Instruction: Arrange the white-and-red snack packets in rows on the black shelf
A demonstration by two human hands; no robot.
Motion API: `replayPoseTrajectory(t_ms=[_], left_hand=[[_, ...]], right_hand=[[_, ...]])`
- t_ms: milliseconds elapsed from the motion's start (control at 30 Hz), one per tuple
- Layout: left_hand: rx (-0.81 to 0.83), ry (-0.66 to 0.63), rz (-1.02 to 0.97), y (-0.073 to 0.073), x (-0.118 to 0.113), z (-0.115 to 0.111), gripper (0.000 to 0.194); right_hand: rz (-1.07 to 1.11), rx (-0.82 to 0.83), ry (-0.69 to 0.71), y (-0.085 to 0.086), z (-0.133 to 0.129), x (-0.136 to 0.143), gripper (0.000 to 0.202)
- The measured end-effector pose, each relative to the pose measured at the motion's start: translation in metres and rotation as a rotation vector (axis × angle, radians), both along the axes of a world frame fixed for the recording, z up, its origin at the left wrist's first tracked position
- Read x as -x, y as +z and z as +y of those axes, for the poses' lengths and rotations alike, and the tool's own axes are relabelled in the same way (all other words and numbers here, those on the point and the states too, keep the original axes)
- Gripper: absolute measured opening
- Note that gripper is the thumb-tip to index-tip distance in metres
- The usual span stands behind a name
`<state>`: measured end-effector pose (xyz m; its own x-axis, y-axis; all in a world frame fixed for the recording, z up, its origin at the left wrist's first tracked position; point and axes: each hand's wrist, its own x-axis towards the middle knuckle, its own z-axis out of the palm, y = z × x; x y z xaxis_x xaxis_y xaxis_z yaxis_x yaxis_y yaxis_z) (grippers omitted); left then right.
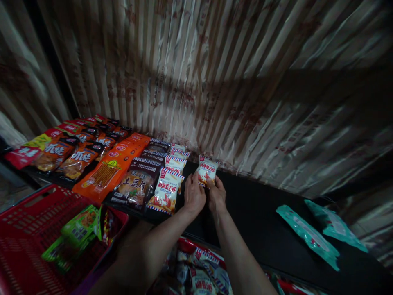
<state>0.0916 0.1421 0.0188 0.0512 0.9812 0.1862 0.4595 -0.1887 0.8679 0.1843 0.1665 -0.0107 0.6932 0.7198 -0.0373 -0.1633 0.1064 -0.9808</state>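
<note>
A small white snack bag (pixel 207 171) with red lettering stands near the back of the black shelf (pixel 245 205). My left hand (pixel 195 193) is at its left lower side and my right hand (pixel 216 193) at its lower right, the fingers of both closed on it. Just left of my left hand, a column of matching white bags (pixel 166 190) runs from the shelf's front toward the back. Dark brown potato-slice packs (pixel 136 184) lie beside that column.
Orange packs (pixel 107 172) and dark-and-orange bags (pixel 76 159) fill the shelf's left end. Teal packets (pixel 310 237) lie at the right. A red basket (pixel 24 217) holding green packets (pixel 80 225) is at lower left. More bags (pixel 202 278) lie below the front edge.
</note>
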Motion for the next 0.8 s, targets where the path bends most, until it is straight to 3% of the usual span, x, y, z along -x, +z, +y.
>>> replayPoseTrajectory(t_ms=[233,467,633,800], left_hand=[[0.080,0.044,0.076,-0.014,-0.012,0.024,0.053],[0.027,0.056,0.115,-0.029,-0.018,0.035,0.051],[-0.013,0.070,0.132,-0.040,-0.020,0.038,0.052],[-0.028,0.089,0.144,-0.042,-0.021,0.040,0.051]], right_hand=[[-0.199,0.107,0.013,-0.020,0.038,-0.010,0.055],[-0.530,0.153,0.071,-0.034,0.061,-0.022,0.044],[-0.590,0.186,0.085,-0.036,0.073,-0.023,0.046],[-0.585,0.198,0.107,-0.035,0.082,-0.021,0.045]])
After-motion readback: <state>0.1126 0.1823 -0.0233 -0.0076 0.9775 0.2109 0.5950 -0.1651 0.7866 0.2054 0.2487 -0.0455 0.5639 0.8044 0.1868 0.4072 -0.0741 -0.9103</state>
